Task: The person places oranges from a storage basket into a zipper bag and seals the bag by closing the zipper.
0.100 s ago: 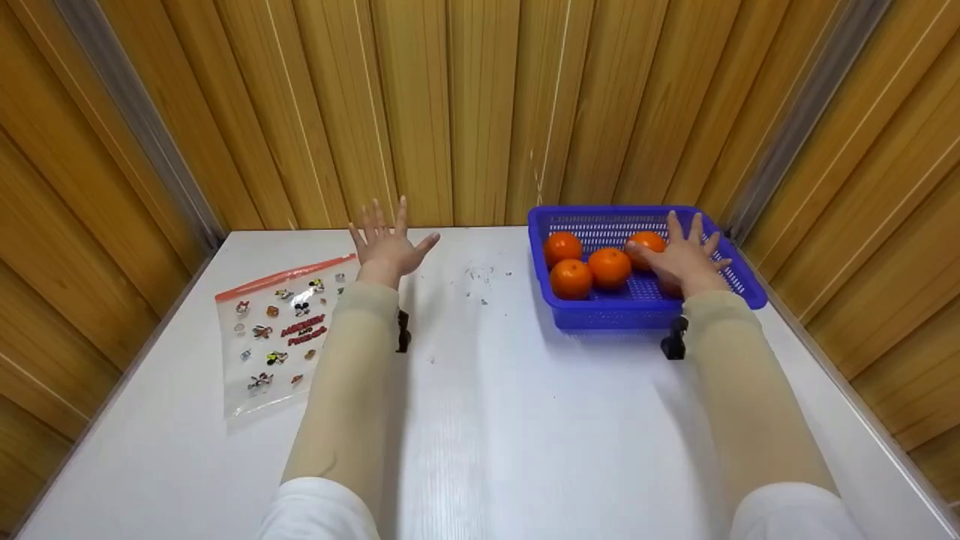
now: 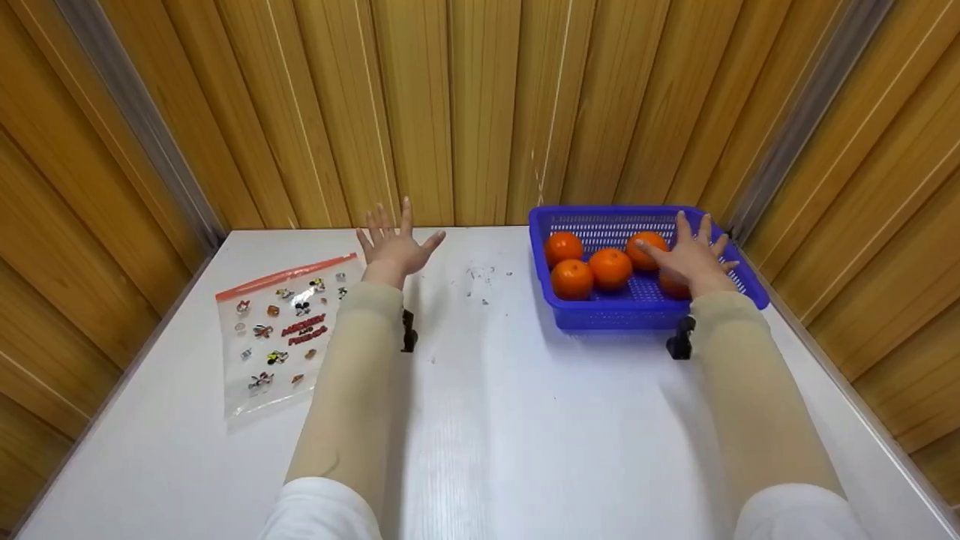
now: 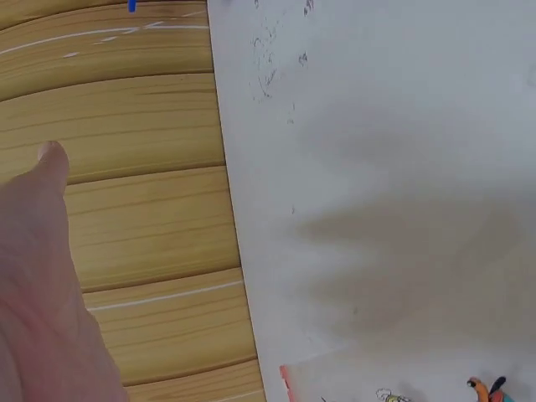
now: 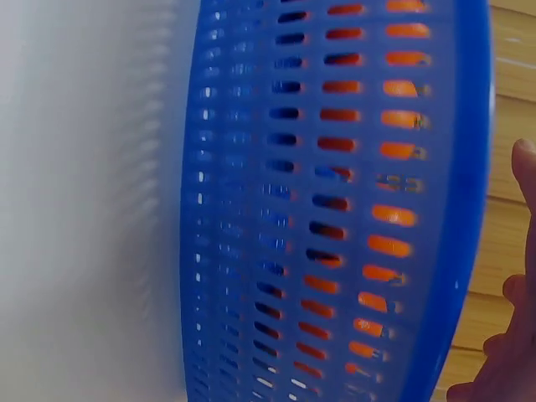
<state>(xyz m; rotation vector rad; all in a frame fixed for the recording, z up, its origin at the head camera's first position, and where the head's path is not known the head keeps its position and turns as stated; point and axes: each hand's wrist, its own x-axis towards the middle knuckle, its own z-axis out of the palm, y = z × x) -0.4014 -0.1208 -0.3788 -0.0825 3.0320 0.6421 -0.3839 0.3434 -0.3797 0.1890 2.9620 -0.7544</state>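
Note:
My left hand hovers with spread fingers over the back of the white table, just right of a clear zip bag. The bag lies flat, with a red zip edge and printed cartoon figures; my left sleeve covers its right side. Over the front right of a blue plastic basket hangs my right hand, fingers fanned out and holding nothing. Several oranges lie in the basket, among them a front-left orange and a middle orange. One orange is partly hidden under the right hand.
Wood-patterned panels close off the table at the back and both sides. The basket stands near the back right corner. Small dark marks show on the tabletop between bag and basket.
Both hands have shifted slightly to the right, fingers still spread. More of the orange under my right hand now shows. Bag and basket stay in place.

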